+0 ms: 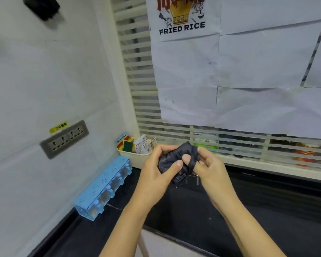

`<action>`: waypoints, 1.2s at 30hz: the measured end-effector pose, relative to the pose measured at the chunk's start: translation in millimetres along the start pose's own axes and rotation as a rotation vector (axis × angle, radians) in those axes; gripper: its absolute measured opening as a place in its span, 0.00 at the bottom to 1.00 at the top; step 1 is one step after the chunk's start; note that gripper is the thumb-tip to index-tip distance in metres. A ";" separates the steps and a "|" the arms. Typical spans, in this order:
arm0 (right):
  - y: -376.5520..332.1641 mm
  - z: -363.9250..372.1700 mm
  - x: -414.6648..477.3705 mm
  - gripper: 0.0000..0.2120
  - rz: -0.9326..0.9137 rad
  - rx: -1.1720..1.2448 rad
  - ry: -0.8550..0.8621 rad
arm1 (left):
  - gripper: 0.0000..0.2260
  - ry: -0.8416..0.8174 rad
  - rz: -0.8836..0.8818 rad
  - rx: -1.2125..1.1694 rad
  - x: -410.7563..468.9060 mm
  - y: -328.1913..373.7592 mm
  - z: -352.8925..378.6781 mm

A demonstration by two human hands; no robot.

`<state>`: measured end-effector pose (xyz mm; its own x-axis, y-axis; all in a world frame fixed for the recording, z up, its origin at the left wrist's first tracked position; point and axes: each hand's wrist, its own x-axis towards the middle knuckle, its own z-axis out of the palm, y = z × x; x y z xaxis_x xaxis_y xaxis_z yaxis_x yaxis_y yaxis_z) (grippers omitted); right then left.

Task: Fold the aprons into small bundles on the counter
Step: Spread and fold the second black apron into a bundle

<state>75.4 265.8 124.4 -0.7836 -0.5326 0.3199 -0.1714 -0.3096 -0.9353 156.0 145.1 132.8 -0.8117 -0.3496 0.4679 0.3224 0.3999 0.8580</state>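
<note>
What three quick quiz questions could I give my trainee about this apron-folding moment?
1. Which hand has the apron strap looped over its fingers?
2. True or false: the apron lies spread out flat.
3. The blue box stands: A) against the left wall, B) on the window ledge, C) on a high shelf.
Key
1. The right hand.
2. False: the left hand and right hand hold it bundled above the counter.
3. A.
</note>
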 end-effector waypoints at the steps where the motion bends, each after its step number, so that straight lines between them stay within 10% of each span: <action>1: -0.6 8.5 1.8 0.06 -0.036 0.007 -0.013 | 0.10 0.005 0.003 0.004 0.2 1.9 -7.8; 8: -2.0 52.5 25.0 0.19 -0.312 0.039 -0.093 | 0.09 0.128 -0.048 -0.005 13.7 11.6 -45.1; 15: -3.3 72.3 82.5 0.03 -0.340 -0.096 -0.218 | 0.06 0.100 -0.194 0.011 37.9 20.9 -81.6; 22: -19.4 94.7 158.5 0.09 -0.326 -0.060 -0.257 | 0.10 0.216 -0.310 0.190 100.2 42.4 -102.9; 30: -28.2 114.3 213.2 0.07 -0.407 -0.250 -0.468 | 0.17 0.099 -0.286 0.928 157.1 54.8 -130.2; 36: -34.5 136.5 250.3 0.12 -0.417 -0.016 -0.475 | 0.17 0.217 -0.262 0.967 194.1 66.6 -148.7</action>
<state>-33.4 35.7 257.4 -0.2986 -0.6625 0.6870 -0.4170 -0.5569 -0.7183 92.4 -22.1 312.2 -0.6635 -0.6315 0.4011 -0.4610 0.7674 0.4455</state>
